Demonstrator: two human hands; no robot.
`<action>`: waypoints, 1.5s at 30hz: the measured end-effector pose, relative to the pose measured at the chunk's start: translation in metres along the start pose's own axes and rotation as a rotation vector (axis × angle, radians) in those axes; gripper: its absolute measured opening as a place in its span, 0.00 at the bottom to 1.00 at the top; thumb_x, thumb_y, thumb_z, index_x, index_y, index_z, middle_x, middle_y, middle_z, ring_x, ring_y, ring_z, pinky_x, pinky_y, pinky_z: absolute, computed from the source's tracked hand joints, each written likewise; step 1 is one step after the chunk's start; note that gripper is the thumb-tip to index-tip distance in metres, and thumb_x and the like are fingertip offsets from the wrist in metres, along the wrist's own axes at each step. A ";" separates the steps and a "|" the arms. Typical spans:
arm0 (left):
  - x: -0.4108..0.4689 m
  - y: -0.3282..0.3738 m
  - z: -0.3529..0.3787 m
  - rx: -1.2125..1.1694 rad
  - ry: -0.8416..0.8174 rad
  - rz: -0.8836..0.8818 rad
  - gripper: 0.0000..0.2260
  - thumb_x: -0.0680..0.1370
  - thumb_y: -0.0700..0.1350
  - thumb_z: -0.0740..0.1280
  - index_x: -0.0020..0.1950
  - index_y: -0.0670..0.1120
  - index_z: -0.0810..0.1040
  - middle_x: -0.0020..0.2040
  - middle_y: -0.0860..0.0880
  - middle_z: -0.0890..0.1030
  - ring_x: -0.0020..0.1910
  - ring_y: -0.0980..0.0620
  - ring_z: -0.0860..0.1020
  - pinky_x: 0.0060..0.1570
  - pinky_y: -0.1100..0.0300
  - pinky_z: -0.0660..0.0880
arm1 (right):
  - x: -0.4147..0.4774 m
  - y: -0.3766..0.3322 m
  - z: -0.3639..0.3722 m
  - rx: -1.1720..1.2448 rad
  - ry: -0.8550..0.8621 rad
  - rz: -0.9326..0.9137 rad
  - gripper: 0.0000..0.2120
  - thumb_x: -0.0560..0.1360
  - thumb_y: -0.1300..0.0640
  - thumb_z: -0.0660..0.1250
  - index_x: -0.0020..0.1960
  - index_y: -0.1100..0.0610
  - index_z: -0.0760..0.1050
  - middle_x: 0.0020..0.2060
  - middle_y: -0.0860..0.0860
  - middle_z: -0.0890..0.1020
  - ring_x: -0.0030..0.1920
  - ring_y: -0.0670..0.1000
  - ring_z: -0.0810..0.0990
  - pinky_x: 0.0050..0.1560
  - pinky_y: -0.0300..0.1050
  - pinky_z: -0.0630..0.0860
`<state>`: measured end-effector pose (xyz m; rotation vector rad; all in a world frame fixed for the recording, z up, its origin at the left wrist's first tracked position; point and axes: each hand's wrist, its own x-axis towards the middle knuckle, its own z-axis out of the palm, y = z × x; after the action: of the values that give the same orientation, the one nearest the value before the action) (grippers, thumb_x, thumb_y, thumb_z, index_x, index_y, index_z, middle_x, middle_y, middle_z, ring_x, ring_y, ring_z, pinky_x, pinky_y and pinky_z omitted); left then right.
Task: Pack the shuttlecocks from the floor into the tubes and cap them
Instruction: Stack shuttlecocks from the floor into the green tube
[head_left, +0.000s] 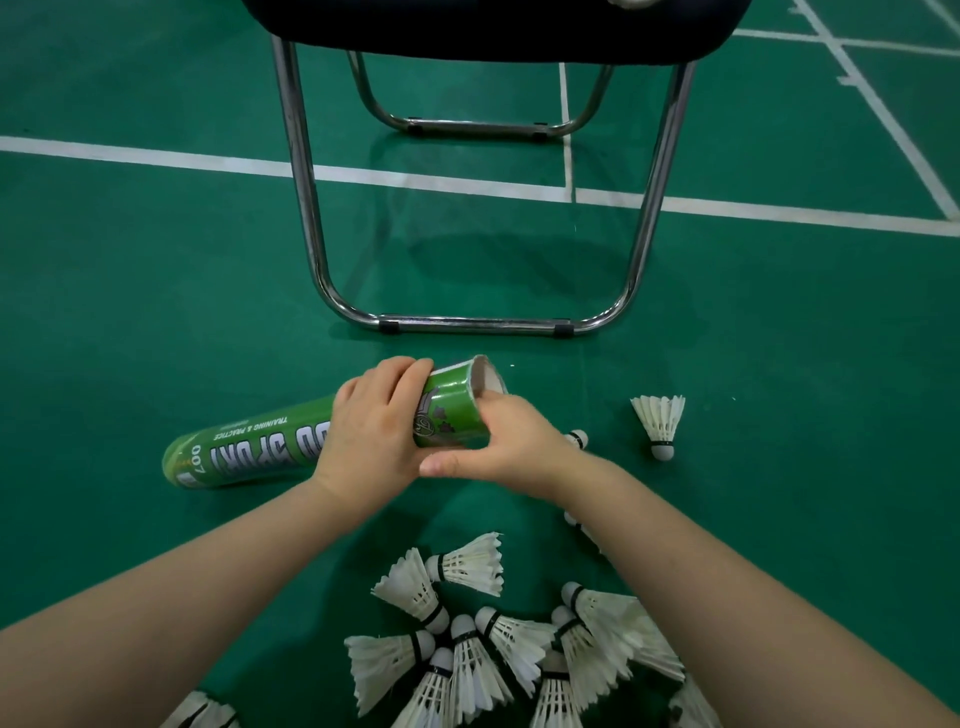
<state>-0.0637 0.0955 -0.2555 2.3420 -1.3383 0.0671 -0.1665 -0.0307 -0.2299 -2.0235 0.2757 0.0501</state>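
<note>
A green court floor (156, 291) crossed by white lines (156, 156) fills the view. A chair (304, 208) with bent chrome legs and a dark seat stands on it straight ahead. Just in front of the chair's near bar, both hands hold a long green tube (260, 449). Its long axis runs from lower left to upper right. The closed end is low at the left, near the floor. The open mouth is raised at the right and points up towards the chair, showing a pale inner wall. From this view the print on the tube reads upside down: "TRAINING & PRACTICE" in small white letters and "007" near the closed end. There is also a row of large white letters, partly covered and not readable in full. At the bottom of the view, between the forearms, white feathered shuttlecocks (467, 649) lie in a loose heap on the floor, their cork tips pointing various ways. The left hand (374, 421) is wrapped over the tube past its middle, fingers curled around the top. The right hand (511, 447) clasps the mouth end from below and the side, its thumb lying under the tube and touching the left hand. A single shuttlecock (658, 426) sits apart to the right, its cork towards the person. Another cork tip peeks out just behind the right hand.
</note>
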 end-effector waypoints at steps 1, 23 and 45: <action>-0.001 -0.004 -0.001 0.009 -0.008 0.003 0.32 0.65 0.61 0.62 0.60 0.40 0.69 0.53 0.40 0.76 0.49 0.41 0.75 0.50 0.46 0.70 | -0.003 0.005 0.007 -0.025 0.142 -0.049 0.27 0.63 0.39 0.70 0.57 0.51 0.77 0.51 0.46 0.79 0.53 0.47 0.76 0.59 0.51 0.73; -0.028 -0.016 -0.004 0.070 0.005 0.010 0.37 0.56 0.56 0.79 0.58 0.41 0.72 0.51 0.43 0.77 0.48 0.42 0.77 0.52 0.48 0.70 | -0.062 0.112 0.087 -0.525 -0.114 0.266 0.31 0.70 0.50 0.68 0.70 0.52 0.62 0.63 0.50 0.72 0.62 0.51 0.71 0.61 0.44 0.65; -0.004 -0.012 -0.007 -0.012 0.124 -0.086 0.37 0.56 0.54 0.79 0.60 0.42 0.71 0.54 0.43 0.77 0.51 0.42 0.76 0.50 0.47 0.71 | -0.008 -0.003 -0.018 -0.064 0.347 -0.083 0.28 0.70 0.49 0.62 0.69 0.44 0.61 0.61 0.45 0.71 0.59 0.40 0.70 0.59 0.38 0.67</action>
<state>-0.0544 0.1066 -0.2548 2.3414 -1.1743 0.1746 -0.1755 -0.0438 -0.2180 -2.1001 0.4120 -0.3513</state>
